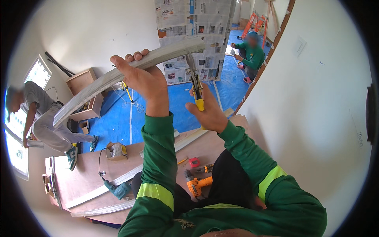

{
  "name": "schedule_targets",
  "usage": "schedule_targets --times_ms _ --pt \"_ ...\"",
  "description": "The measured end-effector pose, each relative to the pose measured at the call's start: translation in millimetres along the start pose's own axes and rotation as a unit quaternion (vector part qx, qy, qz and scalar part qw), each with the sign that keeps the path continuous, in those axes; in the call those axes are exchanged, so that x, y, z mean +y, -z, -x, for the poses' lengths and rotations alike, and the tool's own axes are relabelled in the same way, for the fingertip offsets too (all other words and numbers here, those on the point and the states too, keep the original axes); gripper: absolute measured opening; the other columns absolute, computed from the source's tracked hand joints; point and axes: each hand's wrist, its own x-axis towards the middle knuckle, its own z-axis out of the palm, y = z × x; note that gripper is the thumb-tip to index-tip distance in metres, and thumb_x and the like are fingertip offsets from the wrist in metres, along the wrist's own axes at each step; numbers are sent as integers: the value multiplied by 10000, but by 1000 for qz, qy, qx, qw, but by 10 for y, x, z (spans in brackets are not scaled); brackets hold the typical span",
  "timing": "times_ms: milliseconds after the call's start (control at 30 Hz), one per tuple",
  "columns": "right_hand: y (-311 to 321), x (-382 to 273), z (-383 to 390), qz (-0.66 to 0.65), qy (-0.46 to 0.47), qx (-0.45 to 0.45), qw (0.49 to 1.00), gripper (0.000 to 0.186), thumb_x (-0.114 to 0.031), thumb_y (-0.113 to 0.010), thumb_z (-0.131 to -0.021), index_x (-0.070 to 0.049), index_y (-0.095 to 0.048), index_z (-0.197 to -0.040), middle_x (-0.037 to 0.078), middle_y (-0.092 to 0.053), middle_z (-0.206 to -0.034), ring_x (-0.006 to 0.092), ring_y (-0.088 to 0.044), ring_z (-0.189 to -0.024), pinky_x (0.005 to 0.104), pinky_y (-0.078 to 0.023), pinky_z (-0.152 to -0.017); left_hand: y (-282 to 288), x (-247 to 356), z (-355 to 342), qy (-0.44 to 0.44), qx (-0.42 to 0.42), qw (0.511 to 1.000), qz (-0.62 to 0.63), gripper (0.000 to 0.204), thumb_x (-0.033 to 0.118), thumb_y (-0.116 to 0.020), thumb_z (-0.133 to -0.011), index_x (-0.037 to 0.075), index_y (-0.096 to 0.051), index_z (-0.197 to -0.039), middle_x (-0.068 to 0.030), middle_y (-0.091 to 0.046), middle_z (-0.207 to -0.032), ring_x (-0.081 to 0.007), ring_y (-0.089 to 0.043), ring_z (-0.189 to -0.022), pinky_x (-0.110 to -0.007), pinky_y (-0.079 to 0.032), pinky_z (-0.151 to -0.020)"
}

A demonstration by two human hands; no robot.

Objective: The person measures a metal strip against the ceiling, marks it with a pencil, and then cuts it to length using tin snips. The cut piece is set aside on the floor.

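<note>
A long grey metal channel (94, 87) is raised in front of me, running from the lower left up toward the newspaper-covered panel. My left hand (150, 85) is closed around its underside near the middle, with the thumb and fingertips showing at its edges. In my right hand (211, 112) is a pair of tin snips (194, 81) with yellow handles. Their blades meet the channel close to its far right end; whether the metal is cut there I cannot tell. My right fingers are partly hidden behind the handles.
On the plywood (158, 158) below lie an orange cordless drill (198, 184), a teal corded drill (118, 190), a red tape measure (194, 162) and more metal channels (103, 190). One person (47, 114) bends at the left window; another (252, 55) crouches by an orange ladder (256, 21). Blue sheeting (154, 106) covers the floor.
</note>
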Motion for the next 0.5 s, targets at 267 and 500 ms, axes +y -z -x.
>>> schedule_targets --times_ms 267,500 --pt "38 86 73 -18 -31 -8 999 472 -152 -742 -988 -22 -517 -1382 103 -624 -1121 208 -634 -980 409 -549 -901 102 -51 20 15 -25 1000 4 333 379 -684 -1097 106 -494 -1103 0 -443 -945 -131 -540 -818 -364 -578 -845" --pt "-20 108 47 -42 -3 24 999 521 -175 -761 -972 -9 -513 -1399 137 -602 -1191 250 -617 -1075 419 -517 -981 9 -187 229 6 1 1000 0 448 474 -703 -1082 94 -468 -1039 -11 -438 -922 -132 -544 -828 -371 -572 -852"
